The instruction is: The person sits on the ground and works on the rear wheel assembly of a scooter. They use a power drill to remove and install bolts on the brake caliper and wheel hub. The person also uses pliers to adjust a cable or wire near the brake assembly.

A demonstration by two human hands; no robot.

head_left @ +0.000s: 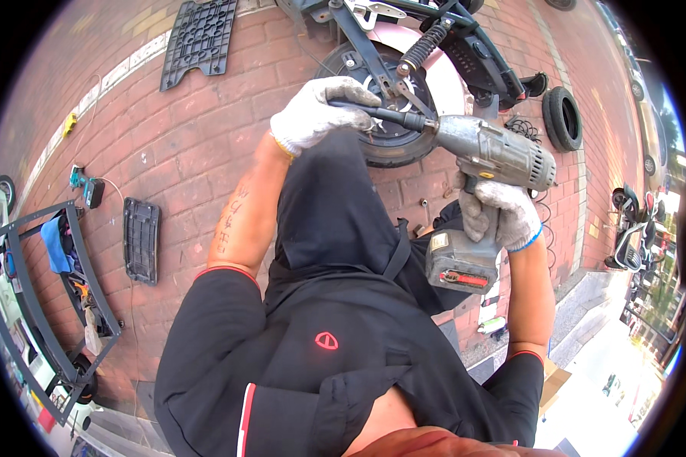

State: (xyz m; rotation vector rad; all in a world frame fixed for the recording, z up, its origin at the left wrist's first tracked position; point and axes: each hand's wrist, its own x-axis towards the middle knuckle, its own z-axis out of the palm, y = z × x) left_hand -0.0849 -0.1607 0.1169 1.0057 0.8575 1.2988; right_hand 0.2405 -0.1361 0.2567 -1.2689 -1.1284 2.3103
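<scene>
Left hand curled round shaft, right hand gripping power tool, wheel at twelve o'clock, paving stretching to panel edge at nine

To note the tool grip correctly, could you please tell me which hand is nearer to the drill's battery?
Right. The right hand grips the drill just above the battery; the left hand holds the shaft at the drill's front, farther off.

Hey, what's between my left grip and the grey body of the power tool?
In the head view, a dark shaft spans that stretch, running from your gloved left grip to the front of the power tool.
</scene>
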